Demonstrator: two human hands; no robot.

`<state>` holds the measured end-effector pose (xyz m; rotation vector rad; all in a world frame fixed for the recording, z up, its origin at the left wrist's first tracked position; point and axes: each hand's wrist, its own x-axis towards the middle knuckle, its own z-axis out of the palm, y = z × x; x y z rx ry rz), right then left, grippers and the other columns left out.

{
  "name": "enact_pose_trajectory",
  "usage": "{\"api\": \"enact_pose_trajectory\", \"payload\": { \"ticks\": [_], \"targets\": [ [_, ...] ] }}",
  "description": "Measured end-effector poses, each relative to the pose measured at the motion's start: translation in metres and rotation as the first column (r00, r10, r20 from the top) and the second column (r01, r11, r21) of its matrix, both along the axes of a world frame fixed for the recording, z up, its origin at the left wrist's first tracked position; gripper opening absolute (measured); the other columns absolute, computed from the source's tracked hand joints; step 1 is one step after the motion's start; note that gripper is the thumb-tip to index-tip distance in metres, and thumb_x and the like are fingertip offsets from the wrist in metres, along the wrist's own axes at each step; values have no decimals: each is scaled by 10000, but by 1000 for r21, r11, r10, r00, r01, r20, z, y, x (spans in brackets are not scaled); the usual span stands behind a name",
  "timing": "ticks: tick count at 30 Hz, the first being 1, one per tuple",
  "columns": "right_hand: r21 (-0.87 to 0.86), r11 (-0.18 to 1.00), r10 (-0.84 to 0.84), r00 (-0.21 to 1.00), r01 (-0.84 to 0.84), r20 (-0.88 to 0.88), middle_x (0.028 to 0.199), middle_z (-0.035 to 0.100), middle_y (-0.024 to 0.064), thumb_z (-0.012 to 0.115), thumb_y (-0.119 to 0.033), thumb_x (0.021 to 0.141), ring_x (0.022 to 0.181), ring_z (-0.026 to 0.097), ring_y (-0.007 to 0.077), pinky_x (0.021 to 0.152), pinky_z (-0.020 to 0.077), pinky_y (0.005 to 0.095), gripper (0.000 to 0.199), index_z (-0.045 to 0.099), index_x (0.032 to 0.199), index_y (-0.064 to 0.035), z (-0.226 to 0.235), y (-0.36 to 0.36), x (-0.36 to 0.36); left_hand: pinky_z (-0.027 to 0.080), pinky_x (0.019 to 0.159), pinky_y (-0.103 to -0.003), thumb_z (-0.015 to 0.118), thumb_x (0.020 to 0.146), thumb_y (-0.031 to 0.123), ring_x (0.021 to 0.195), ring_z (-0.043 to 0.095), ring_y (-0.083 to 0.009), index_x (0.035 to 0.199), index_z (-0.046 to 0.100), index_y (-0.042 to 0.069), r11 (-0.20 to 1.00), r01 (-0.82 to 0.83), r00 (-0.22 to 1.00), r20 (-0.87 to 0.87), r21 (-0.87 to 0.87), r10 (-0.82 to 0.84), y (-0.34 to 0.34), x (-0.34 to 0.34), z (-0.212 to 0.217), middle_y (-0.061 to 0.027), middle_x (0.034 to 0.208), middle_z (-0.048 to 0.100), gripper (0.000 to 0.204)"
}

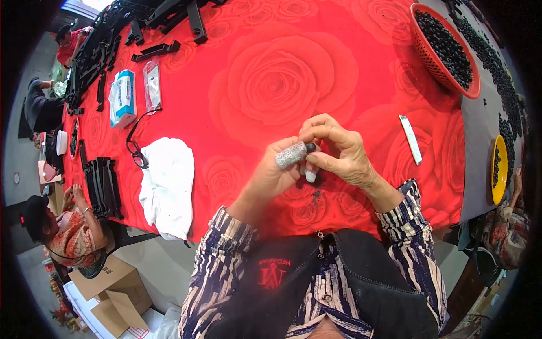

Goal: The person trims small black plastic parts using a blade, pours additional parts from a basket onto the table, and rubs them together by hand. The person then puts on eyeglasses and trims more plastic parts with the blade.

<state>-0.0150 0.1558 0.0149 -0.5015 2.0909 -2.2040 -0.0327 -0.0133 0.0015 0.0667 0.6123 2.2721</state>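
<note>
The left hand [276, 172] is closed around a speckled grey cylinder [291, 154] held above the table [361, 62] with its red rose-print cloth. The right hand [339, 150] pinches a small black cap [311, 147] at the cylinder's end — seated or not, the view does not show. A red basket [420, 53] of small black pieces stands well apart, nearly full, with more spread beside it — so, at a guess, most of the work is left.
</note>
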Motion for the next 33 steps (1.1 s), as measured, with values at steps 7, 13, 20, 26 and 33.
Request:
{"api": "enact_pose_trajectory", "payload": {
  "ticks": [7,13,20,26,33],
  "targets": [
    [-112,994,20,999,-14,50,1074,475,113,640,-10,747,994,483,168,861,398,288,311,558,1045,22,-2,0,1,511,618,-254,548,861,78,777,605,-157,992,564,-35,999,10,1000,26,40,-11,0,0,0,-85,922,592,174],
    [-135,987,78,996,-82,-36,1079,475,117,647,-12,740,999,481,172,853,402,294,338,550,1062,19,-3,1,-2,507,637,-247,570,833,50,789,599,-144,986,576,-13,1000,4,1000,-15,31,-4,-3,1,-7,-82,932,587,166],
    [-120,993,-27,999,22,-39,1002,551,86,670,-11,703,975,526,175,837,420,292,294,601,989,-18,-1,-1,-2,499,704,-253,568,836,68,835,588,-143,1003,567,-11,999,-33,998,-61,12,34,-5,0,-7,-83,945,579,185],
    [-15,1000,20,993,-22,-113,990,538,104,679,-5,689,970,514,187,840,417,306,279,614,960,-16,6,3,-3,503,699,-260,580,836,109,817,594,-151,1014,558,-31,999,45,999,13,28,-45,-6,0,-3,-85,943,579,227],
    [-92,990,106,993,-112,-60,979,540,122,679,1,682,934,516,187,812,429,309,256,615,930,1,6,5,-3,502,638,-246,582,839,125,745,600,-157,990,561,-46,992,129,991,-24,12,-129,-6,0,-5,-97,893,592,229]
  ]
}}
